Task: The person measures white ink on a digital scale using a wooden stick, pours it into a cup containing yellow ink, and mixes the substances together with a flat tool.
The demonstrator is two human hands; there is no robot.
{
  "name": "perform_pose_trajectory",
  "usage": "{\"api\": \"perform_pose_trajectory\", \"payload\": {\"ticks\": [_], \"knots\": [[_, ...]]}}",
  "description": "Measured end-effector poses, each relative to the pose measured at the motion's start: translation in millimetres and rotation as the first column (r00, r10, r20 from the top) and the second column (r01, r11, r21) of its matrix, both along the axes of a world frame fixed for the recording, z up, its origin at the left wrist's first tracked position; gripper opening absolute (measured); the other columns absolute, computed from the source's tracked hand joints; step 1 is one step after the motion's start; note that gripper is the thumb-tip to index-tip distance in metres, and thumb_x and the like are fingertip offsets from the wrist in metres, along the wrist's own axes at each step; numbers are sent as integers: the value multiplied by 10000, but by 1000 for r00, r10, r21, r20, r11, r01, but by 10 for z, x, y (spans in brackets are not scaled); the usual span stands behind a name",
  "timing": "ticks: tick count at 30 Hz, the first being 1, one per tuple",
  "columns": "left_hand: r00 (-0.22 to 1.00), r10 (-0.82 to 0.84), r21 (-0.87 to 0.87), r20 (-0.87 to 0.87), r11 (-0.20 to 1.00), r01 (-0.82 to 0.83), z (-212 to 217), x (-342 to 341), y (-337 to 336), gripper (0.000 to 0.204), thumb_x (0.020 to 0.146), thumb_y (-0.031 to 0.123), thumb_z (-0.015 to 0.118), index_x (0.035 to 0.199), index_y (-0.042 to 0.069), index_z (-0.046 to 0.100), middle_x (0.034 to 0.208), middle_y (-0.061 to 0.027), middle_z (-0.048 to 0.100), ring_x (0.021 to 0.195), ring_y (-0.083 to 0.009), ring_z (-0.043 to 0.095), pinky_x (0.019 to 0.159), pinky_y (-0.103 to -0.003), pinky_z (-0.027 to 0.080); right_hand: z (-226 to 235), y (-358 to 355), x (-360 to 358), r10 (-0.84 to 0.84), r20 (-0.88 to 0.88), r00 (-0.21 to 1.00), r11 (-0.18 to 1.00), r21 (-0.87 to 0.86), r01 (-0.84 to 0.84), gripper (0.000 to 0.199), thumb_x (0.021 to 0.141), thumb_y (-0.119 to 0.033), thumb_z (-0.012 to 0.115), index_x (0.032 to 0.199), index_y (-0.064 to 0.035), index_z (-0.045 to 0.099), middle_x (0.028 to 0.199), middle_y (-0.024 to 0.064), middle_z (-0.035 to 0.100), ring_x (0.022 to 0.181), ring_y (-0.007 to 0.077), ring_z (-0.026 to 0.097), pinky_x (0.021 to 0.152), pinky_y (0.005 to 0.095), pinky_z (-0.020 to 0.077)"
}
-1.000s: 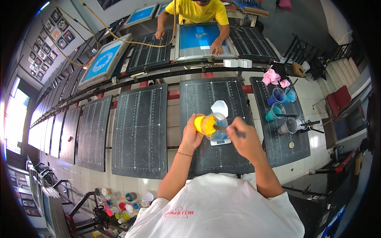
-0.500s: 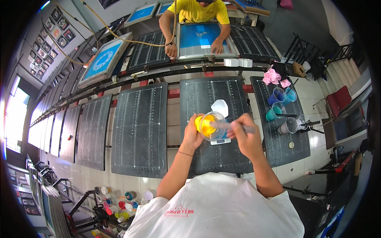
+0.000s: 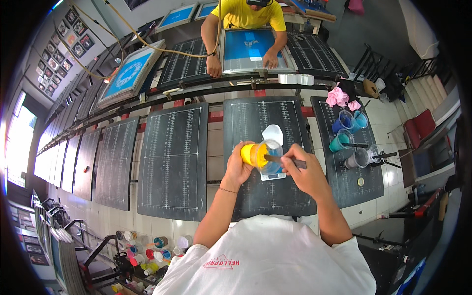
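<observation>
A: How many cups do you count?

B: One in the hands: a clear plastic cup (image 3: 261,155) with yellow ink in it, tipped on its side. Off to the right of the right hand (image 3: 306,176), on the next dark pallet board (image 3: 350,147), stand four more: a dark blue cup (image 3: 344,120), a light blue cup (image 3: 360,118), a teal cup (image 3: 340,141) and a grey cup (image 3: 357,157).

A: And the hands themselves?

B: Two of the person's own. The left hand (image 3: 238,167) is closed around the yellow cup, gripping it from the left side. The right hand is curled around a dark-handled stirring tool (image 3: 285,161), whose tip reaches into the cup's mouth.

A: So the cup sits between them?

B: Yes, touching the left hand, just beside the right, held over the middle pallet board (image 3: 268,196). Directly under the cup is one small scale (image 3: 273,172), and just beyond the hands lies one white lid (image 3: 272,132).

A: Anything else to count?

B: One pink rag (image 3: 340,96) beyond the four cups. Well beyond the hands, a co-worker in a yellow shirt (image 3: 250,14) has both hands on one blue printing screen (image 3: 253,46); a second blue screen (image 3: 130,73) lies far to the left.
</observation>
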State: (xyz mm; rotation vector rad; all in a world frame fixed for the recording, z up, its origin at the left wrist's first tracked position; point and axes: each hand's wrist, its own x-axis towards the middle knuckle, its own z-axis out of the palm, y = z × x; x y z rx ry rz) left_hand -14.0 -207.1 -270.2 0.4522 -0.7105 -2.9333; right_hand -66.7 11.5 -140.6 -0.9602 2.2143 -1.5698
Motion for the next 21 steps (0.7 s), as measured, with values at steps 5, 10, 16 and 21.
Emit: {"api": "perform_pose_trajectory", "payload": {"ticks": [5,10,16,21], "knots": [[975,-222,-8,-22,975,222,143,97,-66,439,1096,303,319,1316,-25,510,1249,-189,642,1097,-293,692,920,-442,621,300,60,-81,188,-225,956,982,52,-181,107,978,-117,665,973,-17,630,767,86,677,652,163,648,612,311,502],[988,-138,-231,63,962,149,317,106,-107,459,1112,365,340,1289,-16,525,1189,-167,653,1022,-257,715,827,-379,653,304,-8,-78,51,-336,941,998,45,-38,92,965,-120,671,966,-35,636,754,116,640,635,243,619,583,335,460],[998,-1,-329,55,944,19,311,40,-137,424,1114,359,356,1226,6,563,1125,-144,661,944,-206,712,785,-338,651,133,-30,231,109,34,993,994,6,-109,163,1023,-134,596,959,15,607,775,110,695,710,152,689,677,285,559],[995,-99,-180,-31,979,92,389,32,-87,450,1118,357,349,1360,10,504,1202,-137,650,1070,-224,683,920,-377,606,-77,-45,85,-129,147,981,971,-180,155,209,1042,-185,601,1055,21,635,824,84,728,777,131,715,703,273,567]]}}
